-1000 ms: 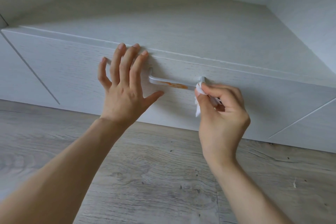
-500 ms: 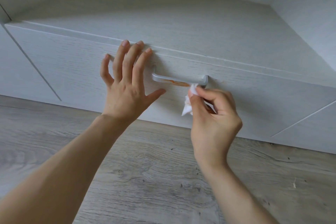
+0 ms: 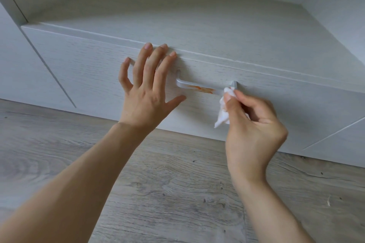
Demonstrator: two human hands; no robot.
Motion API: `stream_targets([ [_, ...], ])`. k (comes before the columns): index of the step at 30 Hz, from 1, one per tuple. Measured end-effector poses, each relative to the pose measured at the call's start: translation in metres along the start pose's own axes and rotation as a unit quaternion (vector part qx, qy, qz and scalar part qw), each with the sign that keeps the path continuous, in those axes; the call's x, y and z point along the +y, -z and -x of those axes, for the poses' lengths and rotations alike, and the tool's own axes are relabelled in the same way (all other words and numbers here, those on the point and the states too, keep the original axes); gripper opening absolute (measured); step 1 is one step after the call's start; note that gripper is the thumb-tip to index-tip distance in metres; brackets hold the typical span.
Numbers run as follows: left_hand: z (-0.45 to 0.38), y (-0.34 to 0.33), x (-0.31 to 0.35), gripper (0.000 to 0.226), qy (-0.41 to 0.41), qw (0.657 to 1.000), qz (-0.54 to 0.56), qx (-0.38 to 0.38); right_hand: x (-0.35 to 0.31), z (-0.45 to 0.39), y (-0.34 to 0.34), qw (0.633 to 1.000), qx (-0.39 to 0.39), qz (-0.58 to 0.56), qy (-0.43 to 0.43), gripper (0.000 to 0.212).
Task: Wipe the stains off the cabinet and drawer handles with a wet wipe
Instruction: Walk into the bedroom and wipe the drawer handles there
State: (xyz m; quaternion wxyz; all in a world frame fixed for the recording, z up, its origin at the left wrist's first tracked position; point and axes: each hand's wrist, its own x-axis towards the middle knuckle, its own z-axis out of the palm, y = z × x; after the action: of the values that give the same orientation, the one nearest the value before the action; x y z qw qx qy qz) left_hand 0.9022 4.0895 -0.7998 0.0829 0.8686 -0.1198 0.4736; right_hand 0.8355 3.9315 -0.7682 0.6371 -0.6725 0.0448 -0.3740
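Now the right hand pinches the wet wipe against the handle; its orange stain lies at nine o'clock along the bar. Left hand, fingers spread, braces the drawer front.

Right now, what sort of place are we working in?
Probably a room in a home, at low built-in furniture. A white wood-grain drawer front carries a bar handle with an orange stain, an open cabinet shelf sits above it, and grey wood-look flooring runs below.
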Motion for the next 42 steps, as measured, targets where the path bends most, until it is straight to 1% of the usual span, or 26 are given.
stream_targets([
  [2,0.000,0.000,0.001,0.090,0.002,1.000,-0.002,-0.002,-0.001,-0.002,0.001,1.000,0.002,0.002,0.000,0.012],
  [7,0.000,0.002,0.002,0.091,0.003,1.000,0.001,-0.007,-0.005,-0.006,0.008,0.999,-0.035,0.021,-0.005,0.014],
  [10,-0.001,0.005,0.002,0.090,0.002,1.000,0.003,-0.014,-0.007,-0.005,0.007,0.998,-0.040,0.039,0.010,0.017],
  [13,-0.001,0.007,0.001,0.089,0.004,1.000,0.000,-0.021,-0.011,-0.001,-0.006,0.994,-0.086,0.062,0.039,0.018],
  [14,-0.001,0.008,0.001,0.089,0.005,1.000,0.001,-0.025,-0.012,-0.001,-0.007,0.994,-0.083,0.054,0.048,0.020],
  [17,-0.001,0.010,0.000,0.089,0.001,0.999,0.001,-0.041,-0.010,-0.007,-0.005,0.998,-0.035,0.016,0.052,0.022],
  [20,-0.001,0.010,-0.001,0.087,-0.004,0.999,-0.004,-0.044,-0.010,-0.008,-0.006,0.994,-0.057,0.068,0.061,0.016],
  [23,0.000,0.010,0.000,0.088,0.001,0.999,-0.001,-0.045,-0.009,-0.005,-0.007,0.996,-0.042,0.064,0.048,0.014],
  [28,0.000,0.011,0.001,0.087,0.003,0.999,-0.002,-0.049,-0.007,0.003,-0.010,0.994,-0.051,0.070,0.068,0.019],
  [31,0.000,0.011,0.000,0.088,0.003,0.999,0.005,-0.053,-0.003,0.002,-0.001,0.992,-0.033,0.084,0.088,0.025],
  [35,0.000,0.011,0.001,0.089,0.007,0.999,0.001,-0.049,0.001,0.002,-0.011,0.988,-0.026,0.100,0.116,0.016],
  [38,0.000,0.011,0.001,0.090,0.006,0.999,0.004,-0.053,0.003,0.001,-0.012,0.984,-0.046,0.108,0.137,0.013],
  [42,0.000,0.011,0.000,0.092,0.004,0.998,-0.008,-0.054,0.004,0.001,-0.014,0.981,-0.035,0.117,0.152,0.010],
])
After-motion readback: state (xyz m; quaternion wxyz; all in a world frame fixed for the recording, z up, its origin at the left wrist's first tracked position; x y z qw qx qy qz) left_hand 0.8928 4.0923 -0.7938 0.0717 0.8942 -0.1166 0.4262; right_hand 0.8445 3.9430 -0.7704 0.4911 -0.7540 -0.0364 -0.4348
